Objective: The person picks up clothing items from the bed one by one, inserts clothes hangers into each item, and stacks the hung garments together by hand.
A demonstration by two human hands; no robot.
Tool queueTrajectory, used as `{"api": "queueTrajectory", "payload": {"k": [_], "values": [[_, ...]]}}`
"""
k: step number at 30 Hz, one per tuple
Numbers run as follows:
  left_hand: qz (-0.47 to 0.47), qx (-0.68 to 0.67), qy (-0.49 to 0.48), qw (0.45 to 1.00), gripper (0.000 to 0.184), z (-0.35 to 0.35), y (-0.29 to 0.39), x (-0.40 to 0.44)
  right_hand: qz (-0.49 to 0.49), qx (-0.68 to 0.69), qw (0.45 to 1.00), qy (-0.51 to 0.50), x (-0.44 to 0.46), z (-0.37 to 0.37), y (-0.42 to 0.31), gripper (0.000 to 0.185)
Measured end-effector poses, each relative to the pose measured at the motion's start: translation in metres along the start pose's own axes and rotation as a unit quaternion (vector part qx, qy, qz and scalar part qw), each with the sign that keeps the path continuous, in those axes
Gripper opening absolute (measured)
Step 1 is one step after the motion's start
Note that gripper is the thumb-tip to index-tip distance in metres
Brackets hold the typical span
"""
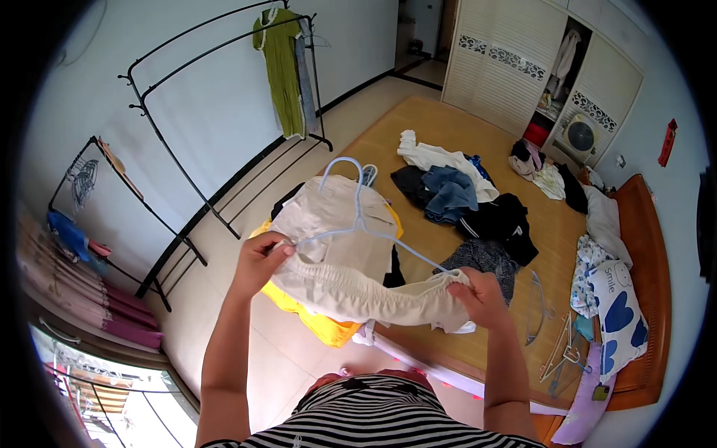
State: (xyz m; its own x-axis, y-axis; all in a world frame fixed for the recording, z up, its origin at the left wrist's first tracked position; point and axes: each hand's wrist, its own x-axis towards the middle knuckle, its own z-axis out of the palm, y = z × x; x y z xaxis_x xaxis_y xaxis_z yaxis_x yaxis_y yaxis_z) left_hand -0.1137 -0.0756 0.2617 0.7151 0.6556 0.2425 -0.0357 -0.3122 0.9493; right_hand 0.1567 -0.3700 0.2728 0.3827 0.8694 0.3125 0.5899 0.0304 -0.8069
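A cream garment with a gathered elastic waistband [366, 296] is stretched between my two hands. My left hand [263, 263] pinches its left end, at the left tip of a pale blue hanger [359, 213]. At the other end of the waistband, my right hand [478, 295] is closed on the fabric near the hanger's right tip. The hanger's hook points up, away from me. Behind the garment lies a pile of light beige clothing [328, 203], with yellow fabric [328, 328] showing beneath it.
Dark, white and denim clothes [449, 194] lie on the bed [388, 145]. Loose hangers [565, 351] and a heart-patterned pillow [620, 321] are at the right. A black clothes rack [168, 149] with a green dress [282, 71] stands at the left.
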Motion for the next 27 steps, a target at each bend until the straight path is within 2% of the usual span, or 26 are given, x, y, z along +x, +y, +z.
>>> {"api": "queueTrajectory", "payload": {"k": [2, 4, 5, 6, 8, 10, 12, 15, 18, 20, 25, 27], "values": [[0.007, -0.036, 0.036, 0.999, 0.012, -0.031, 0.002, -0.006, 0.001, 0.006, 1.000, -0.007, 0.008, 0.027, -0.004, 0.016], [0.035, -0.021, 0.061, 0.997, 0.021, -0.064, -0.004, -0.008, 0.028, 0.060, 0.998, -0.022, 0.018, 0.055, -0.012, 0.016], [0.047, -0.016, 0.073, 0.996, 0.026, -0.080, -0.008, -0.007, 0.021, 0.132, 0.991, -0.003, 0.023, 0.075, -0.011, 0.016], [0.058, -0.012, 0.086, 0.995, 0.031, -0.093, -0.012, -0.006, 0.020, 0.133, 0.991, -0.007, 0.029, 0.093, -0.011, 0.016], [0.052, -0.034, 0.098, 0.993, 0.040, -0.112, -0.019, -0.004, 0.064, 0.236, 0.969, 0.023, 0.039, 0.120, -0.002, 0.019], [-0.004, -0.017, 0.112, 0.994, 0.050, -0.132, -0.037, -0.003, 0.128, 0.310, 0.942, 0.006, 0.049, 0.145, 0.028, 0.025], [-0.055, -0.057, 0.143, 0.987, 0.053, -0.136, -0.065, 0.003, 0.127, 0.317, 0.938, 0.064, 0.066, 0.165, 0.045, 0.026], [-0.198, 0.056, 0.123, 0.971, 0.051, -0.149, -0.115, 0.015, 0.150, 0.329, 0.928, 0.092, 0.092, 0.183, 0.086, 0.027], [-0.255, 0.174, 0.085, 0.947, 0.030, -0.151, -0.168, 0.041, 0.202, 0.283, 0.933, 0.093, 0.117, 0.199, 0.128, 0.029], [-0.291, 0.204, 0.087, 0.931, 0.027, -0.142, -0.191, 0.066, 0.210, 0.272, 0.934, 0.096, 0.135, 0.208, 0.154, 0.029], [-0.313, 0.189, 0.060, 0.929, 0.032, -0.130, -0.276, 0.132, 0.230, 0.209, 0.942, 0.126, 0.167, 0.223, 0.242, 0.028], [-0.246, 0.296, 0.041, 0.922, 0.033, -0.117, -0.297, 0.155, 0.265, 0.236, 0.924, 0.140, 0.176, 0.224, 0.269, 0.027]]}}
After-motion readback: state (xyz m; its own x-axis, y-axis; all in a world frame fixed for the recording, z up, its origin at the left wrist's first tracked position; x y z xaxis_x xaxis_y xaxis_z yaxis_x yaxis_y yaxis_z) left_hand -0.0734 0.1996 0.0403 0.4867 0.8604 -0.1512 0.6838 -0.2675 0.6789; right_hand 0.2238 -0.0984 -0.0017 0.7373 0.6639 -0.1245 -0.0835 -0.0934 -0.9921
